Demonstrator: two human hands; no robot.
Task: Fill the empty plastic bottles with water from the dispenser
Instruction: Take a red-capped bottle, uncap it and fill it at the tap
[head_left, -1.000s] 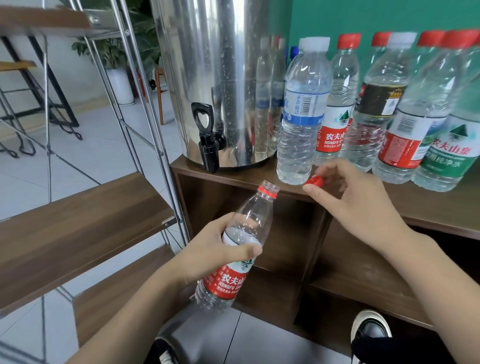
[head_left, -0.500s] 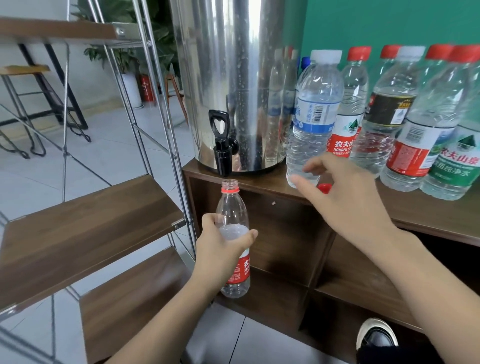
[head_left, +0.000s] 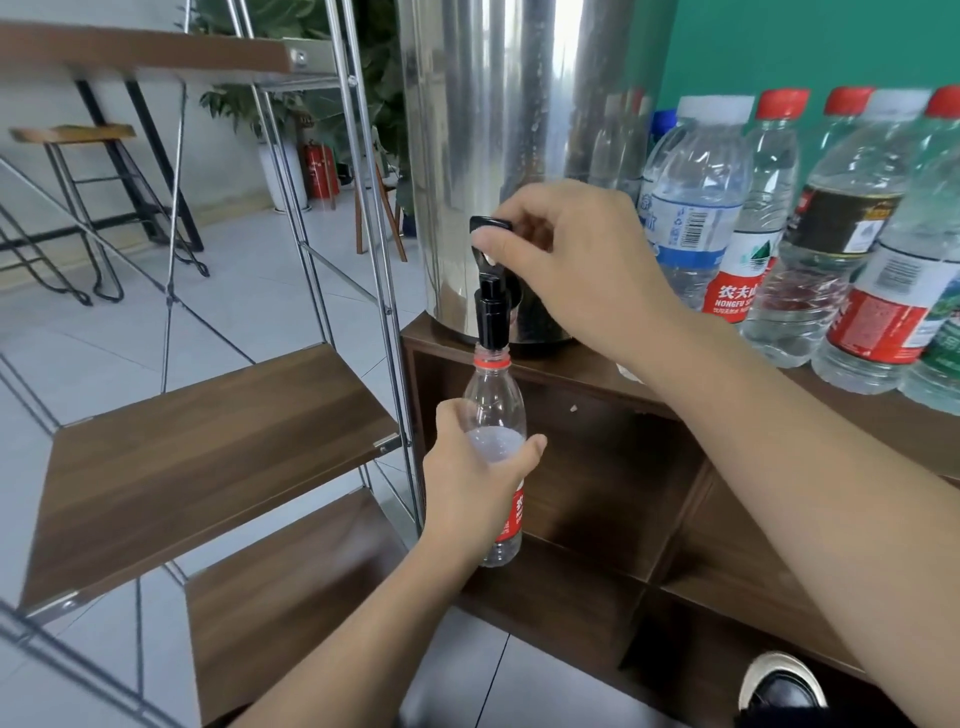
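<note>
We hold the clear plastic bottle with the red neck ring and red label (head_left: 494, 457) upright, long axis vertical, open mouth pointing straight up and just under the black plastic tap (head_left: 492, 291) of the tall stainless-steel water dispenser (head_left: 524, 135); it hangs in front of the dark wooden cabinet (head_left: 613, 467), clear of any shelf. To its left stands the metal-framed rack with wooden shelves (head_left: 208, 441). Our left hand (head_left: 467, 483) comes up from below with fingers and thumb curled round the bottle's middle. Our right hand (head_left: 576, 260) reaches in from the right, forearm crossing the cabinet top, thumb and curled fingers pinching the tap's lever. Half a second ago that hand hovered, fingers spread, over a red cap near the row of capped water bottles (head_left: 810, 234); it has since swung left to the lever, and the bottle has risen until its mouth meets the spout. We cannot tell whether water flows.
</note>
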